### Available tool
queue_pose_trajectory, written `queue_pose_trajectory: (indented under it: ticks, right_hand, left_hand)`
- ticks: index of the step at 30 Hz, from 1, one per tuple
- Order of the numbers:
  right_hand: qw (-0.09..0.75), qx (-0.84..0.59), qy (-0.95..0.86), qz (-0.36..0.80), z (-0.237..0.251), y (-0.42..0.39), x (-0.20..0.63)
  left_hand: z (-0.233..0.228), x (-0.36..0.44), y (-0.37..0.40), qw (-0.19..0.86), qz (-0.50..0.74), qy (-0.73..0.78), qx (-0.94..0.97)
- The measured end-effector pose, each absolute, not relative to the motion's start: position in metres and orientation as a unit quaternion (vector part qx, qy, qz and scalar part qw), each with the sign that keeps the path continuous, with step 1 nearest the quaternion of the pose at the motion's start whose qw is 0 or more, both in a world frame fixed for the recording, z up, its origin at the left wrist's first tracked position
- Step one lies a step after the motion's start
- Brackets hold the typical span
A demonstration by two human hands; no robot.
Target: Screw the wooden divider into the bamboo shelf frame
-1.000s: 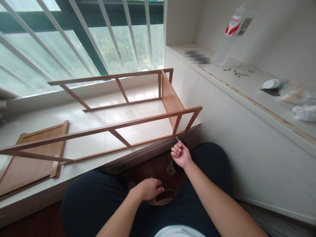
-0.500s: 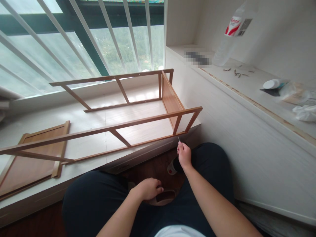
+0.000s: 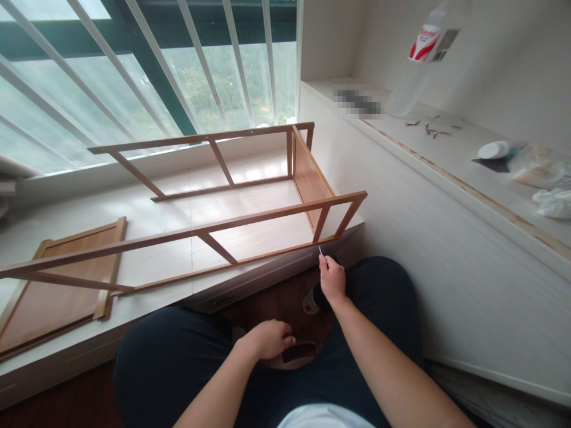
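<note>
Frame (image 3: 267, 216) of brown wood rests along the white window ledge (image 3: 151, 229), its two ladder-like sides joined near the right end by a cross panel (image 3: 308, 173). Right hand (image 3: 332, 277): just below the near side's lower rail, at the cross-panel end. Fingers curled nearly closed, thumb and forefinger pinching a thin, pale rod (image 3: 320, 250) that points up towards the rail. From where I stand, cannot tell whether its tip is seated in anything. Left hand (image 3: 270, 339): over the lap, between the knees, well apart from the frame; loosely half curled, back upward. Cannot tell whether anything sits under its fingers. Second panel (image 3: 66, 297), wooden, lies flat on the ledge at far left, the near side crossing over it. Cabinet top (image 3: 473, 184), to the right: small metal fasteners (image 3: 432, 132) loosely scattered near a clear bottle (image 3: 408, 86) with a red-and-white label. White-capped container (image 3: 492, 150) tipped over beside a clear plastic bag (image 3: 542, 169); crumpled white wad (image 3: 553, 203) close by. Barred window (image 3: 241, 65) behind the ledge.
</note>
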State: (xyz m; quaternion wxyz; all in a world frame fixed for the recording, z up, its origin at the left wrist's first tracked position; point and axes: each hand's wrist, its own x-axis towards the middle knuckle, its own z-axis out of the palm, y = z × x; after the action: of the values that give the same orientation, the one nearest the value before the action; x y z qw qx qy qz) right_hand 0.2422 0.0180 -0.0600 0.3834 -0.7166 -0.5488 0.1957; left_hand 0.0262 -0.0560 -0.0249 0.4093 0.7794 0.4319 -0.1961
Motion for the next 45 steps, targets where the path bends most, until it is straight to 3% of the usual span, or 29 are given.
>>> queue_pose_trajectory:
  ticks: [18,30,36,45]
  right_hand:
    - [0.378,-0.722,-0.546,0.193,-0.066,0.02,0.245]
    - [0.525,-0.635,-0.422,0.379,-0.07,0.024,0.239]
    - [0.586,-0.532,-0.248,0.558,-0.072,0.024,0.233]
    - [0.574,-0.317,-0.081,0.75,-0.058,0.025,0.239]
  left_hand:
    - [-0.025,0.027,-0.056,0.406,-0.197,0.431,0.781]
    - [-0.029,0.026,-0.057,0.405,-0.194,0.431,0.783]
    - [-0.026,0.026,-0.056,0.405,-0.2,0.43,0.781]
    - [-0.028,0.027,-0.056,0.404,-0.195,0.428,0.784]
